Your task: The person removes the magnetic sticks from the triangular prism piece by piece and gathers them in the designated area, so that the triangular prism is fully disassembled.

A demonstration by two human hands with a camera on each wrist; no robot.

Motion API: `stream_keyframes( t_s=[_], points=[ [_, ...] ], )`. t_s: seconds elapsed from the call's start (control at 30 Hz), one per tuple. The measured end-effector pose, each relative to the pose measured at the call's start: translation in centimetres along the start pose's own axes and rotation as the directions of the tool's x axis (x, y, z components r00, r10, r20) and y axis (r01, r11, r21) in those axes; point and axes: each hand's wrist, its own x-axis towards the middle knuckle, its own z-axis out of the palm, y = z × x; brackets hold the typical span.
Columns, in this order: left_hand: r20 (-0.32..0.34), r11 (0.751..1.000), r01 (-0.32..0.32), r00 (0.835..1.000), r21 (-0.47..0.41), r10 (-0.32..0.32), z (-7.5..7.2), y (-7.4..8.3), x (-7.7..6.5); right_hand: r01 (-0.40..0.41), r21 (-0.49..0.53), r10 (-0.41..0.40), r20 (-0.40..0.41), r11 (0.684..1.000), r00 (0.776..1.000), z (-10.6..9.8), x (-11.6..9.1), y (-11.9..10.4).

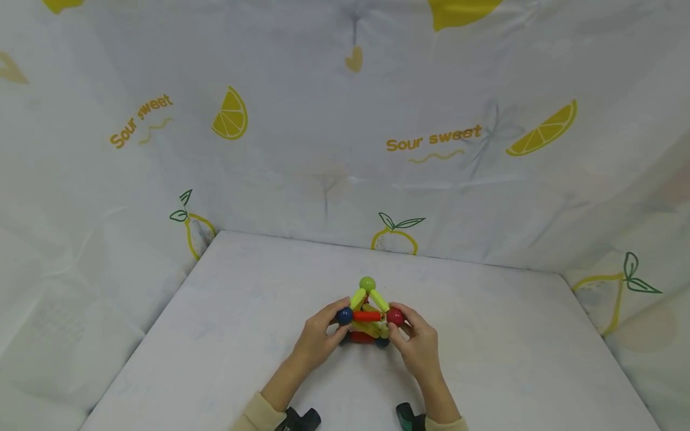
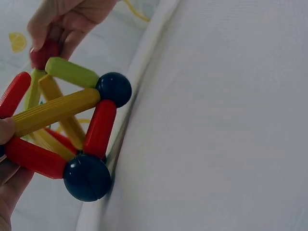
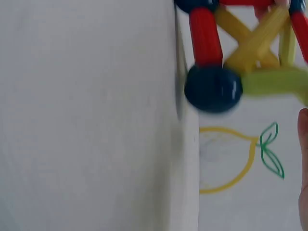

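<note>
A building-toy model of coloured rods and balls [image 1: 366, 316] stands on the white table between both hands. My left hand [image 1: 317, 336] grips its blue ball [image 1: 344, 316] at the upper left corner. Opposite it, my right hand [image 1: 418, 341] pinches the red ball [image 1: 395, 316] between thumb and fingers. A red rod [image 1: 368, 315] spans these two balls. Two lime rods rise to a green ball [image 1: 368, 284] on top. In the left wrist view, yellow rods [image 2: 57, 113] cross the frame, and dark blue balls [image 2: 87, 177] sit at the lower corners, joined by a short red rod [image 2: 100, 128].
The white tabletop [image 1: 242, 287] spreads around the model. Behind and beside it hangs a white curtain [image 1: 302, 120] printed with lemons and lettering. Dark wrist devices [image 1: 303, 420] sit on both forearms near the sleeve cuffs [image 1: 260, 413].
</note>
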Motion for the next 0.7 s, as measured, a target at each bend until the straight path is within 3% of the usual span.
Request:
stream_keyframes(
  t_s=[0.13,0.23,0.7],
  points=[
    [-0.014,0.999,0.031,0.999,-0.009,-0.031,-0.5,-0.1,0.2,-0.086,0.120,0.090,-0.021,0.989,0.996,-1.1,0.2,2.4],
    [0.004,0.999,0.029,1.000,-0.034,-0.029,-0.4,0.2,0.2,-0.089,0.149,0.089,0.009,0.985,0.996,-1.4,0.2,3.5],
    [0.011,0.998,0.008,1.000,-0.067,-0.007,0.0,0.1,0.2,-0.147,0.125,0.146,0.016,0.981,0.989,-2.1,0.7,4.5]
  ],
)
